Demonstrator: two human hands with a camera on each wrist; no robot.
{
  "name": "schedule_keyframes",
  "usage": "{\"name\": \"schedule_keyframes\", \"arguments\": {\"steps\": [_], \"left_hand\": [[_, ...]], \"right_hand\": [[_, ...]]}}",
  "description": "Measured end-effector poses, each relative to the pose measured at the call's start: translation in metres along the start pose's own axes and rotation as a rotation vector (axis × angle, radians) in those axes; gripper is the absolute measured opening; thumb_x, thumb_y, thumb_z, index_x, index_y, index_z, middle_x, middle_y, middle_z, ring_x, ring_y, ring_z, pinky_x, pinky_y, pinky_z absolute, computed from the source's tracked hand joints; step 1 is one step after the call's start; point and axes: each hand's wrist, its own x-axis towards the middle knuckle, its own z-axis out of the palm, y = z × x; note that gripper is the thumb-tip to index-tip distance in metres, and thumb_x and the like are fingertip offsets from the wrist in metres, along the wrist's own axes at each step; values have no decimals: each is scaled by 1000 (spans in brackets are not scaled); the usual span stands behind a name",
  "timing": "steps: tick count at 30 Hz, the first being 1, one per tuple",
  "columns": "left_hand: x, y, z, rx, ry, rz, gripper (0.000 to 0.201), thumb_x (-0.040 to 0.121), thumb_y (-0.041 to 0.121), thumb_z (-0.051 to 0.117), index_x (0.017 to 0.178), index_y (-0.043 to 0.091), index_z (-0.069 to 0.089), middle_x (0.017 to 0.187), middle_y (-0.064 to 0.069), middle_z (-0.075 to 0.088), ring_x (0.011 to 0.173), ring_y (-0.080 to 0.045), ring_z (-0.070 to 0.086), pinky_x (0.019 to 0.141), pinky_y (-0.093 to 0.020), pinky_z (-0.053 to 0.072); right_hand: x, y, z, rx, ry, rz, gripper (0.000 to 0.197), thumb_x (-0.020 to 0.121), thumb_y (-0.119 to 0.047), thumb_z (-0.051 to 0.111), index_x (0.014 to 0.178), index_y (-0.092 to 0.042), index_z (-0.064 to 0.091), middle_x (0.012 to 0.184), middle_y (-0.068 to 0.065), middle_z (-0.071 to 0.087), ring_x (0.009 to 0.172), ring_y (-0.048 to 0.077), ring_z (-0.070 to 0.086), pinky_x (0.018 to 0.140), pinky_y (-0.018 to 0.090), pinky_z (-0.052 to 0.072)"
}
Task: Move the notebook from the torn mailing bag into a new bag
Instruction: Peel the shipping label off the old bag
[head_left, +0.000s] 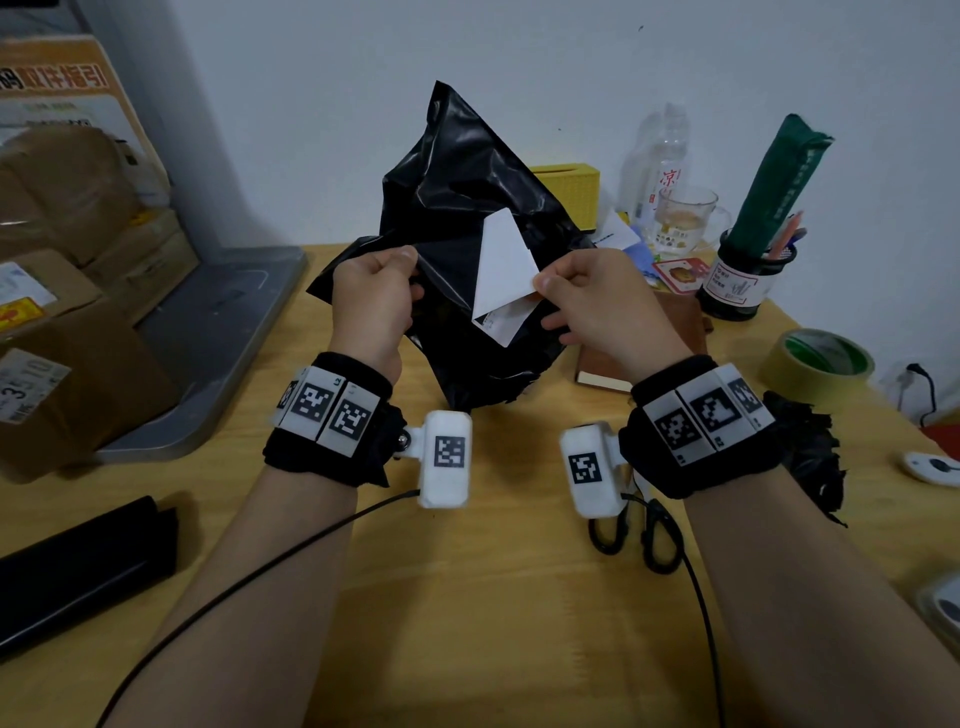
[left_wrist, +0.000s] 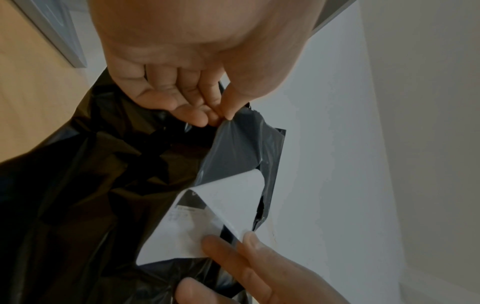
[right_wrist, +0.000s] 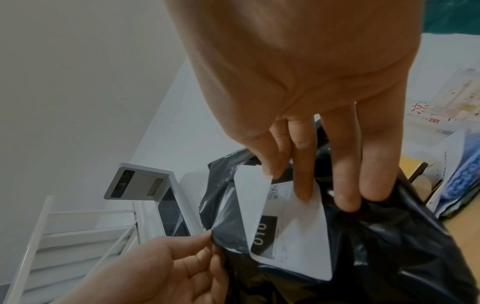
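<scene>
I hold a crumpled black mailing bag (head_left: 457, 171) upright over the desk; its lower edge looks ragged. My left hand (head_left: 405, 260) pinches a fold of the bag's plastic (left_wrist: 233, 139). My right hand (head_left: 545, 283) pinches the corner of a white shipping label (head_left: 504, 260), which is folded back and partly lifted off the bag (right_wrist: 389, 246), while the other fingers press on the bag. The label (right_wrist: 293, 232) shows a black block with printed digits. A brown notebook (head_left: 670, 332) lies flat on the desk behind my right hand, partly hidden by it.
Scissors (head_left: 639, 530) lie under my right wrist, black plastic scraps (head_left: 810, 447) to its right. A tape roll (head_left: 821, 364), pen holder (head_left: 748, 280), glass mug (head_left: 685, 218) and yellow box (head_left: 571, 192) stand at the back right. Cardboard boxes (head_left: 67, 338), a grey tray (head_left: 223, 332) and a black folded item (head_left: 83, 566) are left.
</scene>
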Motion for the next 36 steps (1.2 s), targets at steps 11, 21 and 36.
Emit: {"name": "schedule_keyframes", "arguments": {"steps": [11,21,36], "left_hand": [[2,-1,-1,-19,25,-8,12,99,23,55,95,25,66,96,7,66,81,-8,61,56,-21,42],[4,-3,0,-38,51,-9,12,99,23,56,99,23,67,97,5,67,79,-8,60,52,-20,42],[8,-1,-5,-54,105,-10,10,99,23,56,97,24,65,89,7,65,76,-7,59,56,-21,43]], "right_hand": [[3,3,-1,-9,25,19,16,102,-21,60,86,-21,65,101,12,72,89,26,73,62,25,57],[4,7,-1,-34,50,42,13,101,-25,60,91,-19,67,100,11,72,88,29,73,82,52,60],[5,10,-3,-13,40,93,15,103,-24,57,91,-20,64,92,3,66,89,28,74,67,40,61]]}}
